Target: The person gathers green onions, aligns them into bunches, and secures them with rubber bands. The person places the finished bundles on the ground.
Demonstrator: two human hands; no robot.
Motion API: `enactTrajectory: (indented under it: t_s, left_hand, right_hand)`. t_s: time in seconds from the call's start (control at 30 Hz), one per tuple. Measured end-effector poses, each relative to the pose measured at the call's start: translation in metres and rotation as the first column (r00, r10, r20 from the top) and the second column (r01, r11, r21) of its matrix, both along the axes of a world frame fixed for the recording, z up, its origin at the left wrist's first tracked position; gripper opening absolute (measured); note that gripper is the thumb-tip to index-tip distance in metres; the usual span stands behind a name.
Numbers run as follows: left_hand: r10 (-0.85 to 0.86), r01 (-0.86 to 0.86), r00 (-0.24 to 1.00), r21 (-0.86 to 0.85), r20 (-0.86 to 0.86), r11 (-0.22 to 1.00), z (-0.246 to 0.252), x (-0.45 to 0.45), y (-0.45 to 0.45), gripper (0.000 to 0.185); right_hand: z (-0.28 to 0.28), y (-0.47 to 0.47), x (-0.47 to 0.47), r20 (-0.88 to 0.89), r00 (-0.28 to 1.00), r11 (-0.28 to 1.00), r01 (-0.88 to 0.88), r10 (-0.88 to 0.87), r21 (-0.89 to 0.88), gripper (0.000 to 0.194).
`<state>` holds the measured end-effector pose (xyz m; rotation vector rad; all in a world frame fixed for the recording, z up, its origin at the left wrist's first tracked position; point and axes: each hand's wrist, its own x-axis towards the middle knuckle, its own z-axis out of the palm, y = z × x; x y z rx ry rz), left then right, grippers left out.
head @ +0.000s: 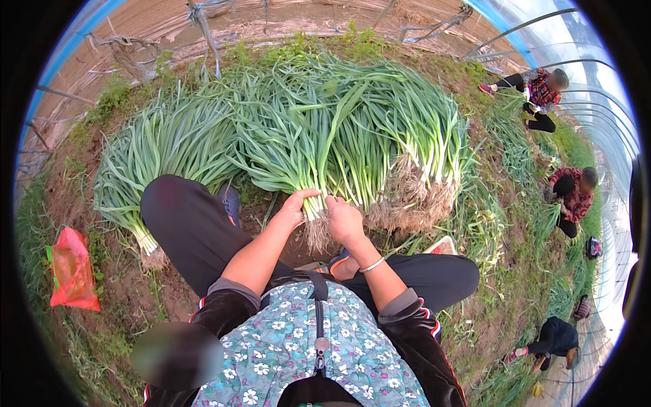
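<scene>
My left hand [297,203] grips a bunch of leek-like green plants [308,178] low on the pale stems, above the hanging roots [316,231]. Against the bunch's right side, my right hand [345,220] pinches a single green stalk [328,157] whose long leaves reach up over the heap. Just beyond my hands lies a broad heap of the same plants [356,112], leaves pointing away and pale, soil-dusted roots towards me. To the left, a bound bundle [147,239] rests beside my knee with a tie around its stems.
A red plastic bag [75,272] lies on the soil at left. Near my right knee is a red and white container [443,246], partly hidden. Stripped leaves [485,229] litter the ground. Several people [574,198] work along the right side under a plastic-film tunnel. Wooden stakes [204,33] stand behind the heap.
</scene>
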<state>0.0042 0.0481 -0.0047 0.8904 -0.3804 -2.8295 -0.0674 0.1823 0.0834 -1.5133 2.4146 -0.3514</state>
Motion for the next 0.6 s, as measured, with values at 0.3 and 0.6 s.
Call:
enactTrajectory:
  t_s: [0.3, 0.6]
  left_hand:
    - [0.111, -0.122, 0.989, -0.114, -0.101, 0.986, 0.035, -0.008, -0.008, 0.018]
    - [-0.123, 0.185, 0.967, -0.286, 0.223, 0.94, 0.007, 0.011, 0.014, 0.039]
  right_hand:
    - [0.018, -0.014, -0.044, 0.944, 0.093, 0.739, 0.648, -0.316, 0.183, 0.043]
    - [-0.065, 0.008, -0.004, 0.754, -0.632, 0.877, 0.243, -0.181, 0.414, 0.029]
